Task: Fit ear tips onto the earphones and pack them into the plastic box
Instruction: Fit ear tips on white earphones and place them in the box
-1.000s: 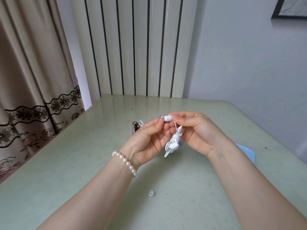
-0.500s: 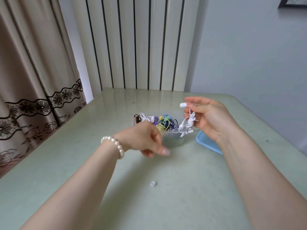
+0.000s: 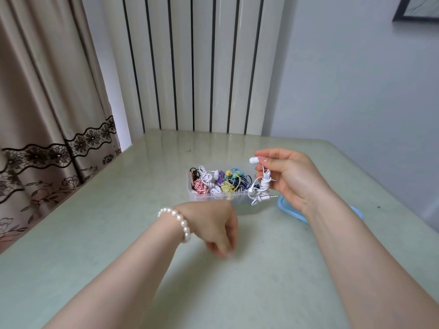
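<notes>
Left hand [image 3: 213, 224] reaches down to the desk [image 3: 118, 233], fingers curled, grip hidden; right hand [image 3: 287, 176] pinches the white earphones [image 3: 262, 186] above it, bare bud [image 3: 253, 160] pointing left

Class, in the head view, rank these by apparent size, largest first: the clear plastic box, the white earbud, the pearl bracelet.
1. Clear plastic box
2. Pearl bracelet, though it lies nearer the camera, which enlarges it
3. White earbud, pinched in the right hand

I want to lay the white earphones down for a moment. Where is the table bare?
Bare table runs left of the plastic box toward the curtain, and behind the box. It is crowded between the left hand, box, right hand and blue lid.
</notes>
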`<action>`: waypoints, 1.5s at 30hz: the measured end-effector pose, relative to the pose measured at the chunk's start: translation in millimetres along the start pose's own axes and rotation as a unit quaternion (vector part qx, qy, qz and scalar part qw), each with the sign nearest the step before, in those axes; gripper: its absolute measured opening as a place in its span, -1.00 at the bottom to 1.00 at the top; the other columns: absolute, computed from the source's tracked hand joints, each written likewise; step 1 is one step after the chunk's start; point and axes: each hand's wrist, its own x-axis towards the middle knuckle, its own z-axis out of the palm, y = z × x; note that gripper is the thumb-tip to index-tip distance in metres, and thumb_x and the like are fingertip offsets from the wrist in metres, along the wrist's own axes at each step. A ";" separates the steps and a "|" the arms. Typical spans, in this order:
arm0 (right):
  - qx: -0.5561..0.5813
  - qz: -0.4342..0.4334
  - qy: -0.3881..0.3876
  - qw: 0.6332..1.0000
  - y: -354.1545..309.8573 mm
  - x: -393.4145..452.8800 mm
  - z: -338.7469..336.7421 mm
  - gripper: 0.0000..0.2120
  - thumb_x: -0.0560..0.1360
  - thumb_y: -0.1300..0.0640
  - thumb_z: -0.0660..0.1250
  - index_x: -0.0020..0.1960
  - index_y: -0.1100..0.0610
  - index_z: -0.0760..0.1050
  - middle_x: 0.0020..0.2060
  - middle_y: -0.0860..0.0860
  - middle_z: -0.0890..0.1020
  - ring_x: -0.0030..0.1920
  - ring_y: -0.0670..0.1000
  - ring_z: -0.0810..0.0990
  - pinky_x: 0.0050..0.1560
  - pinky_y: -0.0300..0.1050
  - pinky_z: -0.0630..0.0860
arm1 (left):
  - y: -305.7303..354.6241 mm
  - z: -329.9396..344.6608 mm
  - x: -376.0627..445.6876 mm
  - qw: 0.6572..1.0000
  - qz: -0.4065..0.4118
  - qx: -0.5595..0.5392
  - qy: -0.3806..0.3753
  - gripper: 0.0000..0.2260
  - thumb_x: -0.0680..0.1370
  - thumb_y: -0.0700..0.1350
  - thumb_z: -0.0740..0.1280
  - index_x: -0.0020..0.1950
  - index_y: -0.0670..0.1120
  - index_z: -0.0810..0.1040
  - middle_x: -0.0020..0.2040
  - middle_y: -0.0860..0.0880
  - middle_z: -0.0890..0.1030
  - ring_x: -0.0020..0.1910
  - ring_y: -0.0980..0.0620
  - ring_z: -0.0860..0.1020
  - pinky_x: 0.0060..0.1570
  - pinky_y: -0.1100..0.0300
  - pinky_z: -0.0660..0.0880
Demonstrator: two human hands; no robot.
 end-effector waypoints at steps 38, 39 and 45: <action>-0.165 -0.114 -0.014 0.980 18.1 -0.2 14.2 -0.83 0.42 0.34 0.37 -0.28 0.13 0.58 -0.41 0.02 0.62 -0.40 0.02 0.57 -0.27 -0.15 0.57 | 10.6 -9.3 5.9 0.790 0.131 -0.488 0.346 -0.85 0.40 -0.43 0.36 -0.06 -0.29 0.60 -0.24 -0.21 0.66 -0.21 -0.11 0.66 -0.08 0.15 0.60; -0.173 -0.122 -0.005 0.977 18.0 0.1 14.2 -0.83 0.43 0.32 0.37 -0.29 0.12 0.58 -0.41 0.02 0.60 -0.42 0.01 0.56 -0.26 -0.12 0.55 | 10.7 -9.8 6.1 0.784 0.128 -0.499 0.346 -0.84 0.41 -0.43 0.36 -0.03 -0.31 0.58 -0.22 -0.23 0.65 -0.20 -0.12 0.66 -0.08 0.14 0.60; -0.030 -0.110 0.013 0.993 13.4 -0.4 11.9 -0.89 0.44 0.26 0.35 -0.24 0.12 0.57 -0.33 0.04 0.62 -0.49 -0.09 0.55 -0.38 -0.25 0.50 | 7.9 -17.0 3.8 0.681 0.122 -0.665 0.283 -0.91 0.48 -0.42 0.26 -0.09 -0.32 0.53 -0.31 -0.16 0.65 -0.31 0.03 0.65 -0.23 0.24 0.61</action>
